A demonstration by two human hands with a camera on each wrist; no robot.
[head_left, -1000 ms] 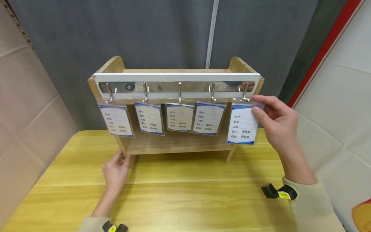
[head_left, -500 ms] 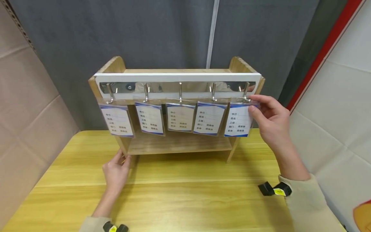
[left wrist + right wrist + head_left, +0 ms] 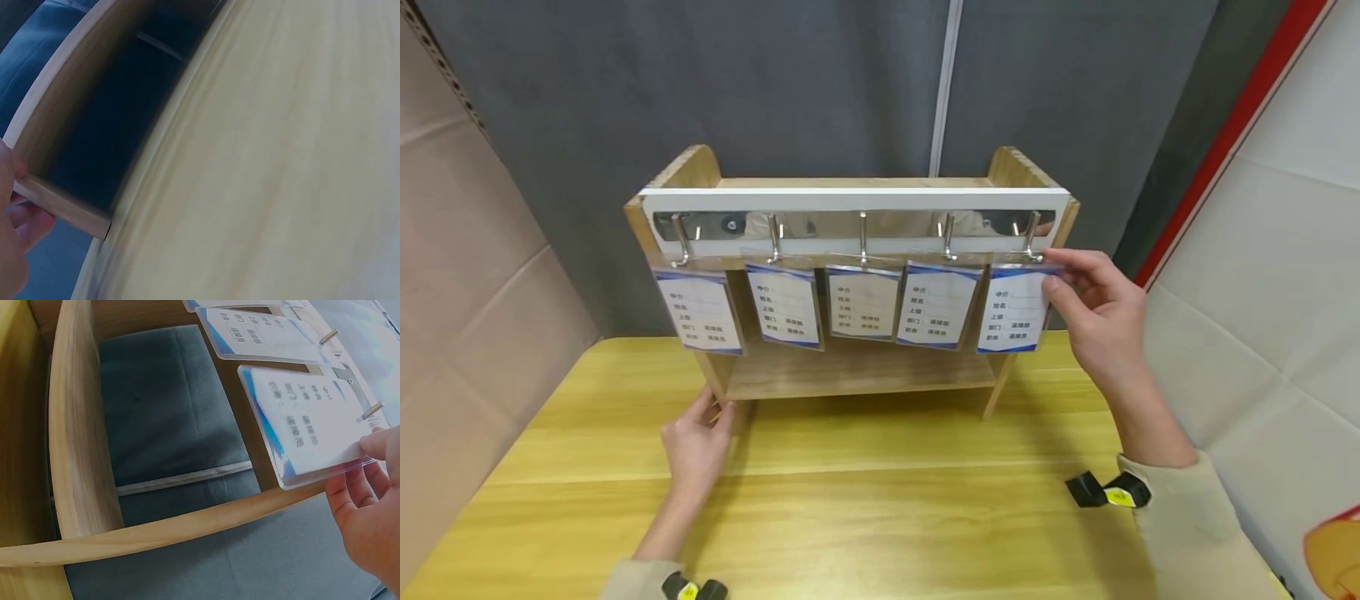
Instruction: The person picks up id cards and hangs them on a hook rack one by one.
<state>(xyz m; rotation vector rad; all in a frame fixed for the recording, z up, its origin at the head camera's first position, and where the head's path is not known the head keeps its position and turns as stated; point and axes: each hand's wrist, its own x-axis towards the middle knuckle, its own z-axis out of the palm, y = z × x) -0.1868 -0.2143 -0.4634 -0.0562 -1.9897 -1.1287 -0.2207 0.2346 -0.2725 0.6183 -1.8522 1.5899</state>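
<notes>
A wooden rack (image 3: 857,379) with a white front rail (image 3: 850,200) carries a row of metal hooks. My right hand (image 3: 1101,312) pinches the upper right edge of a clear-sleeved badge (image 3: 1011,308) at the rightmost hook (image 3: 1032,237). In the right wrist view, thumb and fingers hold that badge (image 3: 306,425) by its corner, with the hook tip poking out beside the thumb. Several similar badges, such as the leftmost badge (image 3: 700,312), hang from the other hooks. My left hand (image 3: 696,442) grips the rack's lower left leg; in the left wrist view its fingers (image 3: 34,228) wrap the wooden end.
The rack stands on a yellow wood-grain table (image 3: 865,517). Behind it hangs a dark grey curtain (image 3: 820,83). Pale padded walls close in at the left (image 3: 467,275) and right (image 3: 1292,275).
My right hand has moved left and slightly up with the badge, bringing it onto the rightmost hook in line with the others. The left hand stays at the rack's leg.
</notes>
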